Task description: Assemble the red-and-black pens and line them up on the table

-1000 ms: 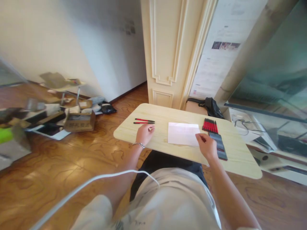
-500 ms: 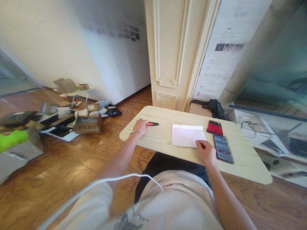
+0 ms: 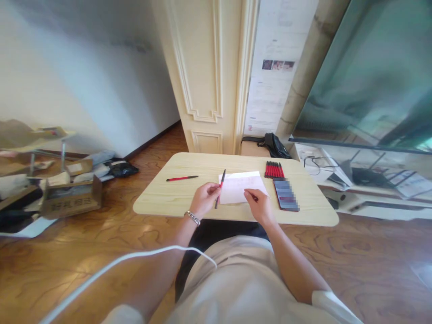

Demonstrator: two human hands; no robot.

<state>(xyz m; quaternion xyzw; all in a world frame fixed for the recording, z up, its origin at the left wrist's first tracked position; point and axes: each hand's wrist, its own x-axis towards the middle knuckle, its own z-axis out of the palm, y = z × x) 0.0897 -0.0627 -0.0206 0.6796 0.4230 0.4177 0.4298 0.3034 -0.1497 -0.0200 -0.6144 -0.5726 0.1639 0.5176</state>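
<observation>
My left hand is closed around a red-and-black pen, held near upright with its tip up, at the left edge of a white sheet of paper. Over the paper's lower right part, my right hand has its fingers curled and pinched together; whether anything is between them is hidden. A second red-and-black pen lies on the table's left side. Several matching pens lie side by side in a row at the right, above a phone with a blurred screen.
The light wooden table has rounded corners. A black bag rests behind it. Cardboard boxes and packages litter the floor at left. A large screen stands at right over a white cabinet. A white cable crosses my left arm.
My left hand has moved right from the two pens to the paper, carrying one pen and leaving the other. My right hand has shifted slightly inward over the paper. The view has turned right.
</observation>
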